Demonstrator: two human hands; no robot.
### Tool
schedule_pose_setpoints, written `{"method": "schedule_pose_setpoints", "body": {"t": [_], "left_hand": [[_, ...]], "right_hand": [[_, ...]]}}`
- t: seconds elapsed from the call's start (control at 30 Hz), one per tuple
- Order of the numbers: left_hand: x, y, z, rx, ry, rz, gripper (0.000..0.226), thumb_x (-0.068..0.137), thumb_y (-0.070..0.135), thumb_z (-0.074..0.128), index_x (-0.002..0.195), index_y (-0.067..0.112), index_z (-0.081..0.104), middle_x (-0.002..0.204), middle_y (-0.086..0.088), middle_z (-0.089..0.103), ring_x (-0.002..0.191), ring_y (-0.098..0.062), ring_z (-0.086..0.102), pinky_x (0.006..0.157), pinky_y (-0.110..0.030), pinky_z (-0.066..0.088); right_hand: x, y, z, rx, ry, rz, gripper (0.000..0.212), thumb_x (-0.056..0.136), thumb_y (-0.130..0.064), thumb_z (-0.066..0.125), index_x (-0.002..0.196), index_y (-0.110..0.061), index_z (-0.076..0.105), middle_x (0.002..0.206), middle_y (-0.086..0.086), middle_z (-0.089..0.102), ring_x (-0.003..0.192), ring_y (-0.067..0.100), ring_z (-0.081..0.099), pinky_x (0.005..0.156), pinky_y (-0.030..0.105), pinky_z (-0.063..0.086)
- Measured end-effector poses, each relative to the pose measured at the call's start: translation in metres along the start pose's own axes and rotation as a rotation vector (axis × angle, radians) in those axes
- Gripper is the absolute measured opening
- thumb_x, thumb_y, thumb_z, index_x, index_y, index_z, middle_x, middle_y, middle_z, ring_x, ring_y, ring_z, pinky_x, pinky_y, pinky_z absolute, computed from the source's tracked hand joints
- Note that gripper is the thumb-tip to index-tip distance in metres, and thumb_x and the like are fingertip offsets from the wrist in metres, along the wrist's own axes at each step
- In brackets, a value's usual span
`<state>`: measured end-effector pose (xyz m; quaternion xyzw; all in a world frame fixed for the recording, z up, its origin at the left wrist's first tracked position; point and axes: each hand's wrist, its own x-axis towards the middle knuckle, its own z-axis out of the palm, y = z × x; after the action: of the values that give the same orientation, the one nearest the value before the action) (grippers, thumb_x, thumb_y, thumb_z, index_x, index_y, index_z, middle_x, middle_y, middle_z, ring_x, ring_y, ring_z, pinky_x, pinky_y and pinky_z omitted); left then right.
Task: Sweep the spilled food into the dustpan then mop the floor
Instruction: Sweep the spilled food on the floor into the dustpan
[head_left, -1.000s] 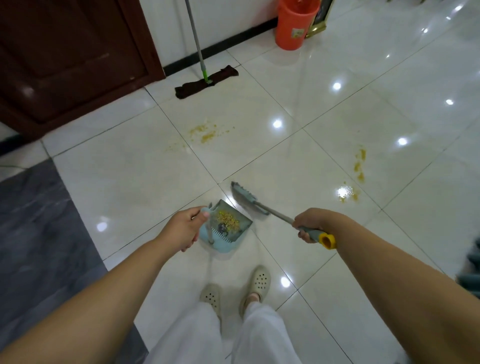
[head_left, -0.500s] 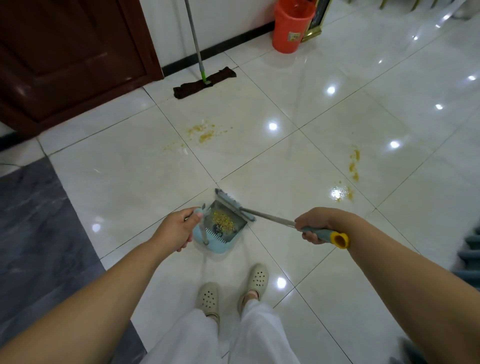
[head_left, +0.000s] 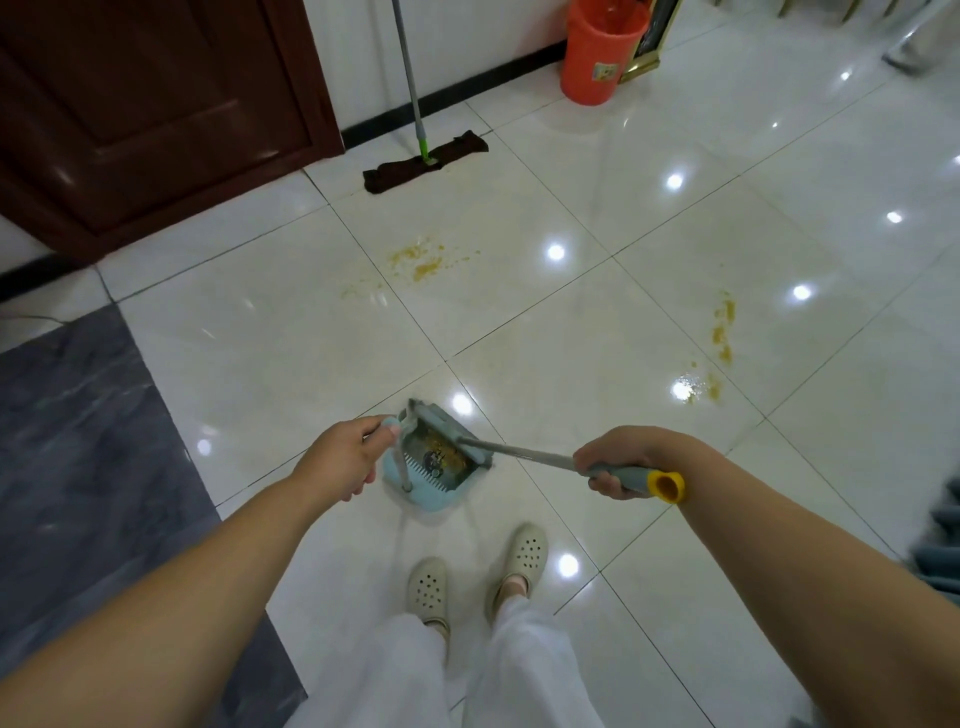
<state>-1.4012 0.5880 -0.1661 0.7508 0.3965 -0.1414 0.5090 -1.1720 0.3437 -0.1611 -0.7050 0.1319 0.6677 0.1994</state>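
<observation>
head view, person standing on glossy white tile floor. left hand curled round the top of the dustpan's upright handle, thumb and fingers closed on it; dustpan light blue, sitting on the floor just ahead of the feet, yellow food bits visible inside it. right hand wrapped tight round the grey grip of the broom, yellow end cap sticking out behind the fist; broom head lies across the dustpan's mouth, touching its front edge. spilled food on the floor: one yellow patch ahead, between dustpan and mop; a second streak to the right, with wet residue just below it. mop with dark flat head on the floor, handle leaning at the wall. orange bucket near the wall, right of the mop. dark wooden door at upper left.
</observation>
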Motion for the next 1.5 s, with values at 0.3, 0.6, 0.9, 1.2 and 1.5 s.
{"method": "schedule_pose_setpoints", "body": {"t": [0.3,0.6,0.9,1.2,1.5], "left_hand": [[-0.013,-0.007,-0.015,0.033,0.101,-0.001,0.026,0.095,0.044,0.042,0.101,0.032,0.065,0.060,-0.006,0.055,0.049,-0.019,0.045,0.049,-0.025,0.039],[-0.028,-0.036,-0.032,0.080,0.123,-0.032,0.023,0.096,0.043,0.042,0.096,0.033,0.063,0.058,-0.003,0.052,0.047,-0.017,0.044,0.050,-0.024,0.037],[-0.033,-0.048,-0.039,0.110,0.103,-0.025,0.030,0.096,0.044,0.041,0.113,0.032,0.063,0.060,-0.002,0.054,0.050,-0.016,0.046,0.051,-0.024,0.039],[-0.047,-0.058,-0.050,0.059,0.137,-0.033,0.030,0.096,0.044,0.044,0.114,0.029,0.064,0.058,0.000,0.051,0.049,-0.015,0.044,0.049,-0.023,0.036],[-0.056,-0.089,-0.058,0.038,0.171,-0.061,0.028,0.096,0.043,0.045,0.111,0.030,0.065,0.059,0.001,0.053,0.053,-0.017,0.048,0.051,-0.024,0.039]], "right_hand": [[-0.018,-0.008,0.005,0.010,0.093,-0.024,0.008,0.095,-0.010,0.047,0.096,-0.002,0.044,0.062,0.009,0.046,0.029,0.010,0.041,0.033,0.013,0.040],[0.010,-0.011,0.044,0.042,0.117,-0.031,0.010,0.095,-0.008,0.049,0.089,-0.001,0.045,0.066,0.012,0.047,0.027,0.013,0.044,0.033,0.013,0.040],[-0.027,-0.009,0.041,0.053,-0.061,0.007,0.014,0.095,-0.011,0.049,0.104,-0.002,0.044,0.060,0.007,0.048,0.033,0.008,0.043,0.033,0.015,0.041],[-0.031,-0.023,0.045,0.075,0.086,-0.050,0.008,0.096,-0.008,0.047,0.091,-0.001,0.045,0.063,0.011,0.045,0.027,0.010,0.042,0.031,0.013,0.041],[0.003,-0.020,0.091,0.064,0.076,-0.025,0.012,0.097,-0.008,0.048,0.087,0.000,0.046,0.066,0.013,0.046,0.025,0.011,0.044,0.030,0.014,0.041]]}}
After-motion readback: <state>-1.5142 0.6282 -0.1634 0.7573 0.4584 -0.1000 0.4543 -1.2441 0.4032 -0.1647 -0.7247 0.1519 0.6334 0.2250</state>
